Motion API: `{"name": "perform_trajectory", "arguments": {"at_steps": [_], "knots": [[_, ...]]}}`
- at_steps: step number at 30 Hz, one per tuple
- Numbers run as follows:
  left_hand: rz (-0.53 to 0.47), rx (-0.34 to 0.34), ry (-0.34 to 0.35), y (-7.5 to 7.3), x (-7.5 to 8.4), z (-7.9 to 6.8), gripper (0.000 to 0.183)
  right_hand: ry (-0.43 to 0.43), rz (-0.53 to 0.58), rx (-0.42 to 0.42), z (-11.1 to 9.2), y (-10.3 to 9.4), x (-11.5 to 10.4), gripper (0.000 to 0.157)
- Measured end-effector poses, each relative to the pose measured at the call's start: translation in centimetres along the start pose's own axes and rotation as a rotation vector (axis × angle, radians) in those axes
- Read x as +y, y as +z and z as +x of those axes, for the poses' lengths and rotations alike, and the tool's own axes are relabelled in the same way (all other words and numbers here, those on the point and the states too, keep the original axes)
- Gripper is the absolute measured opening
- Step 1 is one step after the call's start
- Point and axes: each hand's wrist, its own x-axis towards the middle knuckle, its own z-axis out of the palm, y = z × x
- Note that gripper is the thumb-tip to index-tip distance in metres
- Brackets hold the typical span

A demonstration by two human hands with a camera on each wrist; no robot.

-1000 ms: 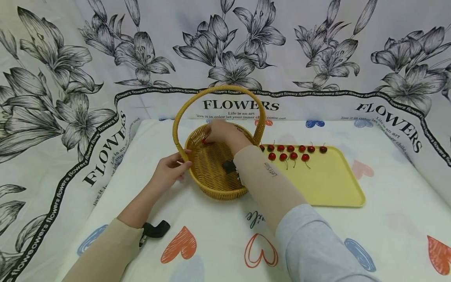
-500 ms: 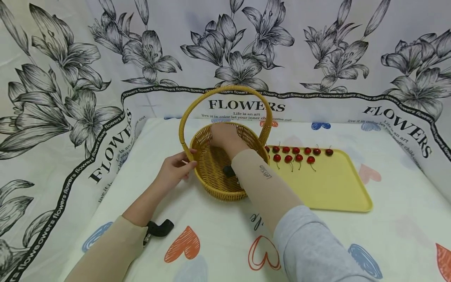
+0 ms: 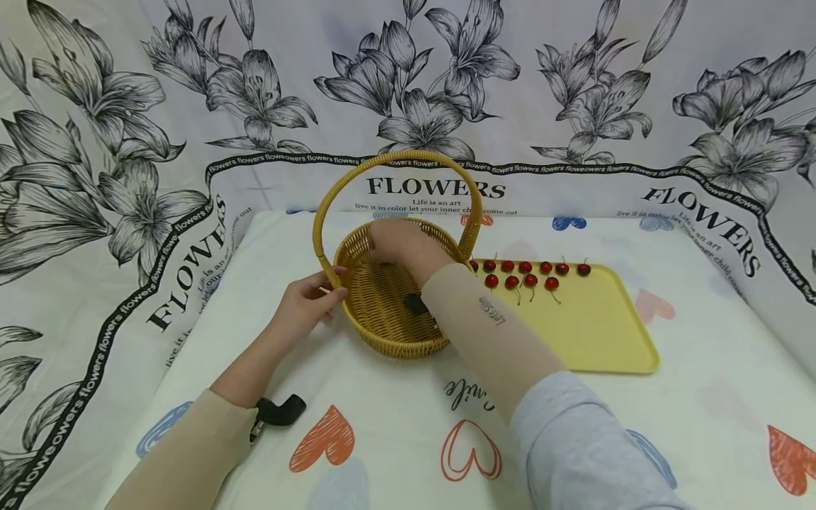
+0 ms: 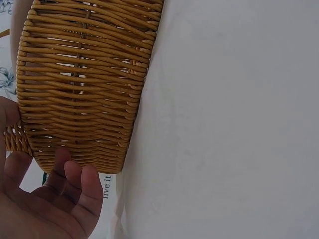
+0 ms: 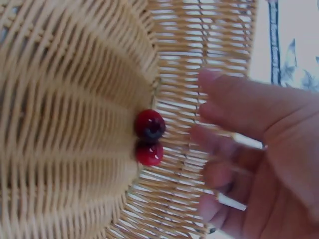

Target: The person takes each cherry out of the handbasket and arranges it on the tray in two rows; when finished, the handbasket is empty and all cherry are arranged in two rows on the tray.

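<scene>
A round yellow wicker basket [image 3: 398, 347] with a tall arched handle [image 3: 414, 154] stands on the cloth. My left hand [image 3: 304, 304] pinches it at the left foot of the handle, thumb and forefinger at the rim; its other fingers lie by the outer wall in the left wrist view. Inside the basket, by the far wall, is my right hand [image 3: 401, 242]. The right wrist view shows its fingers relaxed, holding nothing, beside a dark red cherry [image 5: 150, 124] and a brighter red cherry [image 5: 149, 153], which touch each other on the basket's bottom.
Right of the basket lies a yellow tray [image 3: 593, 333], partly behind my right forearm. Several stemmed cherries [image 3: 551, 284] sit in two rows along its far side. A flower-printed curtain [image 3: 421, 85] hangs behind the table. Black wrist mounts [image 3: 280, 411] jut from both sleeves.
One second ago a red cherry showed at my right fingertips; now that hand has let go of it inside the basket. My left hand keeps its hold. The head view shifted slightly and came back.
</scene>
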Motion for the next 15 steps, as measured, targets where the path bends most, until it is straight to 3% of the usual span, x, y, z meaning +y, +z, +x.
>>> {"name": "perform_trajectory", "arguments": {"at_steps": [4, 7, 15], "knots": [[-0.001, -0.009, -0.005, -0.1, 0.0, -0.1, 0.040, 0.017, -0.091, -0.054, 0.3, 1.2, 0.3, 0.003], [-0.006, -0.011, -0.002, -0.1, 0.0, 0.0, 0.040, 0.029, -0.121, -0.036, 0.7, 2.1, 1.1, 0.001], [-0.009, -0.008, 0.004, -0.1, 0.2, 0.1, 0.040, -0.010, 0.004, -0.001, 0.1, 1.0, 1.4, 0.013]]}}
